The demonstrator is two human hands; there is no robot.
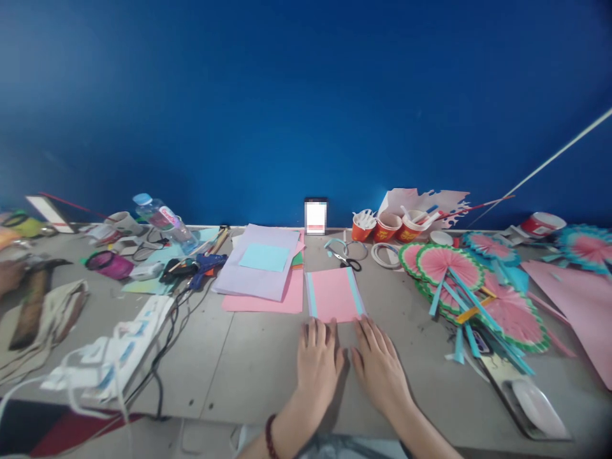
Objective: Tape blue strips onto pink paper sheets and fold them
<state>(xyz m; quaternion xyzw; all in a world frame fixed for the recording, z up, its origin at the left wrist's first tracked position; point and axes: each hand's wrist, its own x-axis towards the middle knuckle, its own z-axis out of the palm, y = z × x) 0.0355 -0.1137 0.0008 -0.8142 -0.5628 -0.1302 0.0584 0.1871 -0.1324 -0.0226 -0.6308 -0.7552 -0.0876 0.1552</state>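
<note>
A pink paper sheet (332,293) with light blue and lilac strips along its left and right sides lies flat on the grey table (258,363). My left hand (318,357) rests palm down, fingertips at the sheet's near left edge. At its near right corner lies my right hand (380,363), also flat with fingers stretched out. Neither hand grips anything. Just beyond the sheet are black-handled scissors (347,260). To the left, a stack of lilac paper (243,277) carries a small light blue sheet (264,257) on top, with pink paper below.
Pink folded-paper fans (449,268) with green edges spread on the right, near a computer mouse (538,408). Red paper cups (388,226) stand by the blue wall. On the left are a glue gun (206,268), a plastic bottle (167,220) and a power strip (129,344) with trailing cords.
</note>
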